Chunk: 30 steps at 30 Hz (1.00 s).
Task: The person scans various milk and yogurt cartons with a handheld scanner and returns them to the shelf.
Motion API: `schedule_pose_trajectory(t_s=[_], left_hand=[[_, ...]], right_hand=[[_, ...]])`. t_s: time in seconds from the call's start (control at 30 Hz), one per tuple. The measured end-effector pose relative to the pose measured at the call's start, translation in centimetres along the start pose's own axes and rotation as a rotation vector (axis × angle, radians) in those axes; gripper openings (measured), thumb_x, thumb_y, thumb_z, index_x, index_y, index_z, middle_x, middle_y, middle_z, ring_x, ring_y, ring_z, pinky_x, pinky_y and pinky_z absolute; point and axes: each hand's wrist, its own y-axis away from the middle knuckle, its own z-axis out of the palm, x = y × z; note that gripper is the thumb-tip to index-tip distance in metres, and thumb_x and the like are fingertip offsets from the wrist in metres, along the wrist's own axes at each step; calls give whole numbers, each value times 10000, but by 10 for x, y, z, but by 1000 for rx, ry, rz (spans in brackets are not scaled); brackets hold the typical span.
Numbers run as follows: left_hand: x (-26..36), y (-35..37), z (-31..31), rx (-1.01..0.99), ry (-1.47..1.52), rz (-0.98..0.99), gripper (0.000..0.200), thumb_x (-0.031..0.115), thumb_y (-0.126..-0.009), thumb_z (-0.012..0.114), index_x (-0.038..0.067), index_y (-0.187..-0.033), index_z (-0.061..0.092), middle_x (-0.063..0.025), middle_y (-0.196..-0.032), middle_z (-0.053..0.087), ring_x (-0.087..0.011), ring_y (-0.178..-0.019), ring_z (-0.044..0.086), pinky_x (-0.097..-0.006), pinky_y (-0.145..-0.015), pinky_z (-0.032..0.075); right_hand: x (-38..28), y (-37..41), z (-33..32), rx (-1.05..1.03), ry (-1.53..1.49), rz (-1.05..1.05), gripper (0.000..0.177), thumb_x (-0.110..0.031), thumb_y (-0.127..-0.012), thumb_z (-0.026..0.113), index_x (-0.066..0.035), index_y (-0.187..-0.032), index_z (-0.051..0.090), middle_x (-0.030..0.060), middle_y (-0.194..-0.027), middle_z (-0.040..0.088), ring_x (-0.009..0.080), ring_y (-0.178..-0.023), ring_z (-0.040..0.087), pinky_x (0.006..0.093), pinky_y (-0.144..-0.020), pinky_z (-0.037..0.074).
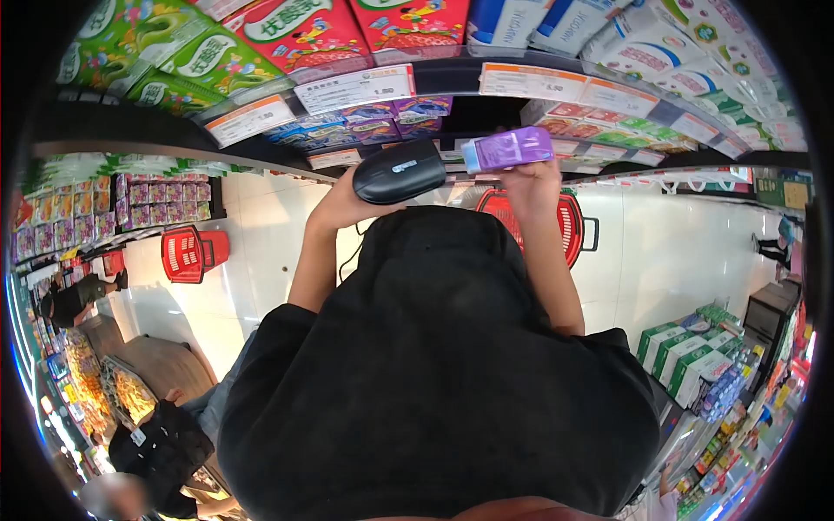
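My left hand [343, 205] is wrapped round a black handheld barcode scanner [400, 172], its cable hanging down beside my body. In my right hand [533, 184] I grip a small purple drink pack [512, 150] with a light blue end, which points left toward the scanner. Scanner and pack are a short distance apart, just in front of the shelf. Most of my left fingers are hidden behind the scanner.
Shelves ahead hold green cartons [213, 65], red cartons [300, 35] and price tags [356, 87]. A red basket [569, 227] stands partly behind my right forearm, another red basket [182, 254] to the left. People [165, 443] are at left; stacked boxes [691, 356] at right.
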Motion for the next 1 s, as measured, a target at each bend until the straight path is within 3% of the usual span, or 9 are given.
schedule_pose_trajectory(t_s=[0.07,0.1,0.13,0.23,0.33,0.37,0.5,0.6,1.0], left_hand=[[-2,-4,-2,-37,94,-43,587,-9,-677,770,-8,-1209,523,-90,-982,656,-130,-807,608,-286,-707,510],[4,-6,-1,-69,81,-65,567,-19,-695,753,-9,-1211,518,-84,-939,657,-116,-745,603,-265,-638,500],[10,-6,0,-101,66,-90,546,-28,-714,737,-11,-1212,513,-78,-897,658,-103,-683,598,-245,-570,491],[11,-8,14,-56,80,-127,530,-26,-725,728,-11,-1207,511,-55,-821,642,-87,-634,576,-227,-531,460],[1,-12,23,-69,41,-140,494,-19,-729,723,-10,-1182,526,-49,-806,635,-82,-626,567,-228,-531,454],[-2,-13,26,-77,9,-112,463,-11,-733,719,-10,-1160,540,-46,-798,633,-79,-622,563,-229,-530,451],[16,-17,40,-86,-119,-148,363,55,-725,715,-34,-1057,596,-64,-800,648,-95,-640,575,-258,-589,468],[0,-22,37,-95,-341,93,373,84,-692,727,-44,-1021,606,-106,-834,668,-125,-681,597,-281,-649,483],[2,-15,35,-66,-277,48,364,91,-652,736,-39,-973,624,-145,-893,684,-203,-832,647,-307,-769,475]], right_hand=[[-1,6,-4,-55,-659,315,594,-60,-699,546,-59,-1286,453,188,-1296,487,398,-1225,446,548,-1001,381],[-2,13,-5,-209,-708,327,588,-191,-770,560,-98,-1335,433,194,-1381,410,431,-1290,363,623,-987,348],[-3,16,-7,-194,-709,312,588,-191,-770,560,-98,-1335,433,194,-1381,410,431,-1290,363,623,-987,348],[-3,21,-6,-301,-791,391,674,-462,-793,609,-86,-1325,435,182,-1313,485,390,-1193,474,586,-930,373],[8,12,-12,-191,-560,357,520,-356,-857,596,-91,-1280,450,169,-1282,496,361,-1135,533,519,-895,476],[11,11,-9,31,-386,181,445,-181,-839,647,-58,-1204,423,127,-1128,554,261,-983,604,394,-845,510],[9,7,5,378,122,-205,518,37,-749,681,-54,-1151,368,71,-1001,528,150,-897,568,299,-824,482],[4,9,5,376,242,-288,518,7,-746,699,-48,-1143,371,79,-1009,527,153,-910,567,304,-830,480],[9,13,-1,317,343,-295,504,9,-773,688,-39,-1172,382,78,-1041,530,152,-938,565,300,-842,488]])
